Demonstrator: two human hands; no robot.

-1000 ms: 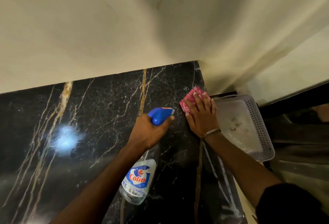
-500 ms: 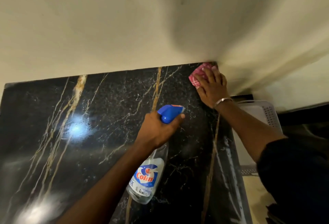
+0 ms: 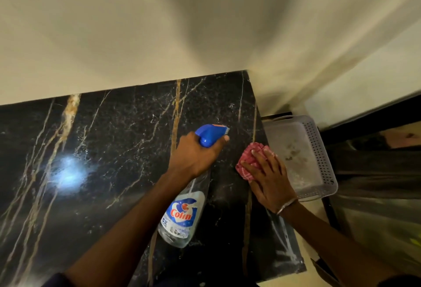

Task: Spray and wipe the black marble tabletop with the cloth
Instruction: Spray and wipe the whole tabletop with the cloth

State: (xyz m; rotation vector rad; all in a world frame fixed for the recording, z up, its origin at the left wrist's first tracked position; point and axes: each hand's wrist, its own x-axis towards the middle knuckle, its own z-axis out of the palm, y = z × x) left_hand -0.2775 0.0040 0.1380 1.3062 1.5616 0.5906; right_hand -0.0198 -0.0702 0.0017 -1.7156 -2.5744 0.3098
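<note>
Back from the far corner by the wall (image 3: 159, 24), the right-hand grip (image 3: 268, 179) and the cloth (image 3: 249, 156) under it now sit partway along the right edge of the tabletop (image 3: 114, 150), level with the basket (image 3: 319, 150). The left-hand grip (image 3: 196, 154) and the spray bottle (image 3: 180, 216) keep much the same place near the middle of the marble.

The right-hand grip lies flat with its fingers fairly straight and spread, palm down, pressing the bunched red-and-white checked cloth onto the black marble; the cloth shows past the fingertips and on the thumb side. A thin metal bangle (image 3: 286, 205) circles that wrist.

The left-hand grip is closed round the neck of the spray bottle, fingers curled below the blue trigger head, whose nozzle points toward the far right of the tabletop. The clear bottle slants back toward the person, its blue "Colin" label facing up, held above the surface; I cannot tell whether its base touches the marble.

The tabletop is black with gold and white veins and butts against the cream wall along its far edge. A bright light reflection (image 3: 68, 172) glares on its left part, and pale smeared streaks show near its front right corner. The pale perforated plastic basket stands just beside the tabletop's right edge, lower than the marble, with some dark specks on its floor.
</note>
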